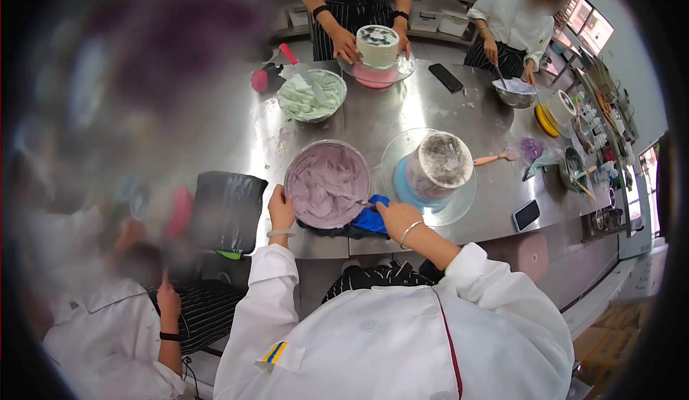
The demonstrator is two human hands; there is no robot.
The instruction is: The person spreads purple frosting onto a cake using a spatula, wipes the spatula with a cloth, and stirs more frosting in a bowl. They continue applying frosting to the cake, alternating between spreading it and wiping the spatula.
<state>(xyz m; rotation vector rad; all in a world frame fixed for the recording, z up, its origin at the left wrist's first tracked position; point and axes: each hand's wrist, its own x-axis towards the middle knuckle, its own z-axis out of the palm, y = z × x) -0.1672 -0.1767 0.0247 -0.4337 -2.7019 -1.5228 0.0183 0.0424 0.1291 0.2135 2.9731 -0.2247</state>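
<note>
A bowl of mauve cream (326, 177) stands at the table's front edge, tilted a little. My left hand (280, 208) is closed on the bowl's left rim. In my right hand (400, 220) is the handle of a spatula (353, 198), whose blade lies in the cream at the bowl's right side. A blue cloth (369, 220) lies under my right hand, beside the bowl. Just to the right, a tall round cake (445, 160) with a greyish top rises over a clear turntable plate (459, 210) and a blue base (410, 182).
Green cream fills a bowl (312, 96) behind mine. Across the table a person handles a white cake (377, 46); another stirs a bowl (515, 91) at back right. Two phones (446, 77), a pink spatula (495, 157) and a black bag (228, 212) lie about. A co-worker sits left.
</note>
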